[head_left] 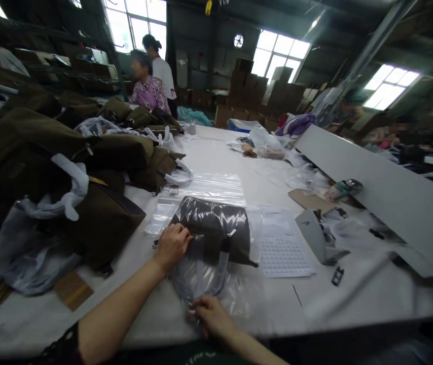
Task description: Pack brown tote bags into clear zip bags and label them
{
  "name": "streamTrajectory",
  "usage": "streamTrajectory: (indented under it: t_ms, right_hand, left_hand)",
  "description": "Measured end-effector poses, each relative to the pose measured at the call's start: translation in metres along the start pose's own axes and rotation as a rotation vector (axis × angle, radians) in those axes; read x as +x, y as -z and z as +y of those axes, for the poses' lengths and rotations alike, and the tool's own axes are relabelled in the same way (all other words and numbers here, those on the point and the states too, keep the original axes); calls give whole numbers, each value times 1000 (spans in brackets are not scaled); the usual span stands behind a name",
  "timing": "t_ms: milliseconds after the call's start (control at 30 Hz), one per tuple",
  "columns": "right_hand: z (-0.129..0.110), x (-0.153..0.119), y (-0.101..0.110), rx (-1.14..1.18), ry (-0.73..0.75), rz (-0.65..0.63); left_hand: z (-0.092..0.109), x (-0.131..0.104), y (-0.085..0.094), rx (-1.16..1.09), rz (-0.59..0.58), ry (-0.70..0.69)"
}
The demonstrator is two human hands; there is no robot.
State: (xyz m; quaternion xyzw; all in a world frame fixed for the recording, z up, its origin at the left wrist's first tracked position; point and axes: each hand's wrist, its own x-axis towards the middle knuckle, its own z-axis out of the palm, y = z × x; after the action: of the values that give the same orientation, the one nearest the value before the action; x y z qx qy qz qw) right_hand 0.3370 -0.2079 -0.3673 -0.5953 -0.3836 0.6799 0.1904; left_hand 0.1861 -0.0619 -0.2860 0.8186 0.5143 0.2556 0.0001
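Observation:
A dark olive bag [212,223] lies on the white table, partly covered by clear plastic, its wrapped handles looping toward the front edge. My left hand [173,246] rests on the bag's left side with fingers bent together; what they grip, if anything, is hidden. Near the front edge, my right hand [209,315] pinches the clear plastic [239,296] below the handle loop. Flat clear plastic bags [216,183] lie just behind the bag.
Several olive bags [117,152] with wrapped handles are piled at the left. Printed sheets [285,248], a grey tape dispenser [311,235] and a small dark object [337,276] lie to the right. A raised white board [384,187] slants behind them. People [150,94] stand beyond the table.

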Motion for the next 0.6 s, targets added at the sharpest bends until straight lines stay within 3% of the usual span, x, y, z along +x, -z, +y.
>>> streamTrajectory:
  t_ms: [167, 267, 367, 433, 500, 567, 600]
  right_hand:
    - [-4, 4, 0, -47, 56, -57]
    - [-9, -4, 3, -89, 107, -163]
    - [-13, -28, 25, -201, 212, -264]
    - [-15, -50, 57, -288, 337, -293]
    - [-16, -70, 104, -243, 416, -252]
    - [-16, -86, 165, -80, 459, -45]
    - [-16, -93, 201, -5, 492, 139]
  left_hand:
    - [27, -27, -31, -1, 88, 81]
    - [43, -44, -51, 31, 136, 74]
    - [50, -52, -67, 85, 153, 18]
    - [50, -53, -72, 91, 157, -8]
    - [48, -53, -74, 62, 169, -25]
    - [40, -53, -78, -4, 150, -37]
    - [35, -53, -82, -37, 139, -27]
